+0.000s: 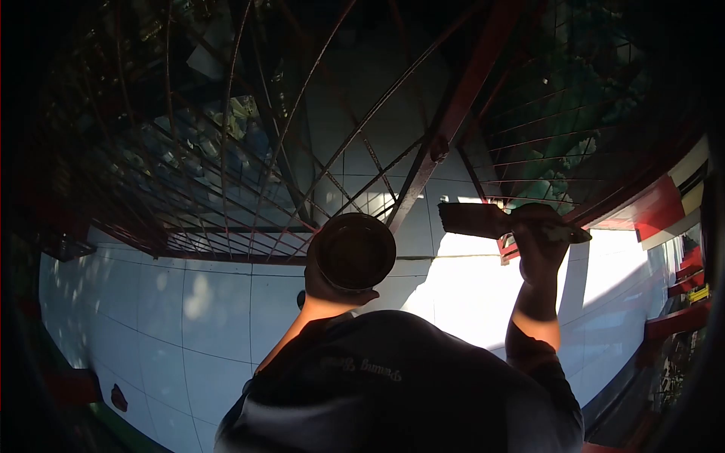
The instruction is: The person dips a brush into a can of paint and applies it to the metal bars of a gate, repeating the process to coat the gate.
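Note:
In the middle of the head view, my left hand [326,285] is closed around a round, open-topped can [356,253], dark inside. Its contents are too shaded to make out. To the right, my right hand [541,234] grips the handle of a wide flat paintbrush [472,219], its bristles pointing left. The brush is held apart from the can, in front of a metal grille gate [423,170] with crossing bars. It does not appear to touch the bars.
Pale floor tiles [219,317] spread below, with a bright sunlit patch [476,294] on the right. Dark barred panels [219,204] stand ahead on the left. Red beams [676,321] line the right edge. A small dark reddish object [118,398] lies at lower left.

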